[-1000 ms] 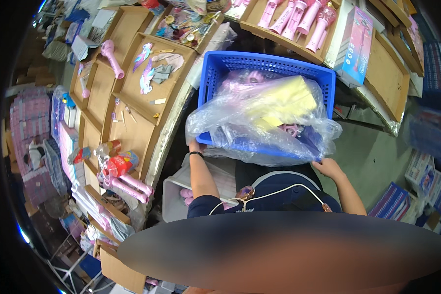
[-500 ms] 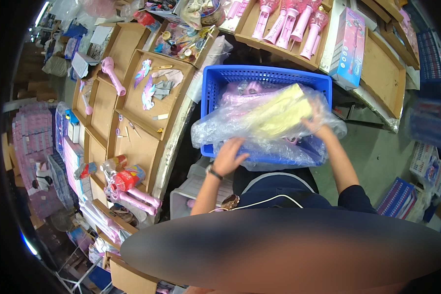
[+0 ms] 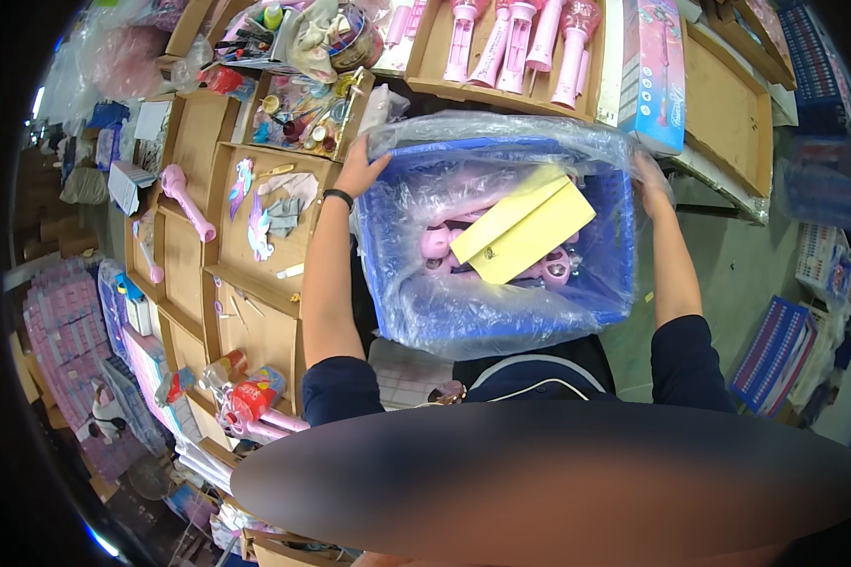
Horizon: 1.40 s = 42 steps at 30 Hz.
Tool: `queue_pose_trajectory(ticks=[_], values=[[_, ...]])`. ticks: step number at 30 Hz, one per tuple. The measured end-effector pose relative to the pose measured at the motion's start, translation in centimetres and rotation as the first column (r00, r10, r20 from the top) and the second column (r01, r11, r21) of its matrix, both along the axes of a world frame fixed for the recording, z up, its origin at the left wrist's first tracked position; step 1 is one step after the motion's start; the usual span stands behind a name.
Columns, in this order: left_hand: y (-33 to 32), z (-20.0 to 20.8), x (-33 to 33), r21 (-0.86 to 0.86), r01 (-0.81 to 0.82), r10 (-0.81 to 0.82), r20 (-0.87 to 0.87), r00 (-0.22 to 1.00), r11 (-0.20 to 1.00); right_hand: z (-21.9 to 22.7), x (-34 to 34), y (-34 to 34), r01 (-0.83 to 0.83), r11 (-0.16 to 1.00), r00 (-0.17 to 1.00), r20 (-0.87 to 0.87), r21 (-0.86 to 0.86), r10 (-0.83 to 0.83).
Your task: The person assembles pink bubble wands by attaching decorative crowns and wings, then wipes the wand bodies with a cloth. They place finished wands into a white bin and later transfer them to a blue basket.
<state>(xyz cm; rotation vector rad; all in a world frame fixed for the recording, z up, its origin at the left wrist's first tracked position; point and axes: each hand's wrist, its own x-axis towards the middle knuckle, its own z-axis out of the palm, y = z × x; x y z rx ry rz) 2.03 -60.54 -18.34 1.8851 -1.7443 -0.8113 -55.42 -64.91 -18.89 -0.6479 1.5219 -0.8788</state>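
Note:
A clear plastic bag (image 3: 473, 331) lines the blue basket (image 3: 380, 274) in front of me, its mouth spread wide and its edge turned over the rim. At the basket's far left corner my left hand (image 3: 362, 168) is closed on the bag's edge. On the far right side my right hand (image 3: 651, 186) grips the bag too, its fingers partly covered by film. Inside the basket, a yellow paper sheet (image 3: 529, 227) lies over several pink plastic toy wands (image 3: 438, 244), which it partly hides.
Left of me, shallow cardboard trays (image 3: 184, 269) hold small parts and a pink wand piece (image 3: 189, 203). Beyond the basket stands a tray with several pink wands (image 3: 517, 47). A blue and pink box (image 3: 654, 80) is at its right. Stacked blue boxes (image 3: 773, 354) sit at right.
The bag, bunched over the basket before, is now opened out over the rim, uncovering the pink wands and yellow paper. Both hands have moved outward to the basket's sides.

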Motion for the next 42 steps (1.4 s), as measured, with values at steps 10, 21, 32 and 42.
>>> queue_pose_trajectory(ticks=[10, 21, 32, 42], values=[[2.3, -3.8, 2.2, 0.479, -0.244, 0.526, -0.831, 0.184, 0.843, -6.0, -0.8, 4.2, -0.17, 0.903, 0.944, 0.327, 0.395, 0.034], [4.7, -3.8, 0.0, 0.641, -0.12, 0.641, -0.766, -0.045, 0.758, -0.6, 0.4, 8.2, 0.16, 0.939, 0.935, -0.258, -0.305, -0.243], [10.8, 1.6, -2.1, -0.154, -0.422, 0.434, 0.052, 0.899, 0.893, 4.9, 7.4, 1.1, -0.444, 0.872, 0.498, -0.866, -0.205, 0.049], [5.2, 2.9, 1.5, -0.286, -0.08, 0.28, 0.777, 0.563, 0.955, 5.7, 17.6, 6.2, -0.839, 0.423, 0.464, -0.856, -0.343, 0.226]])
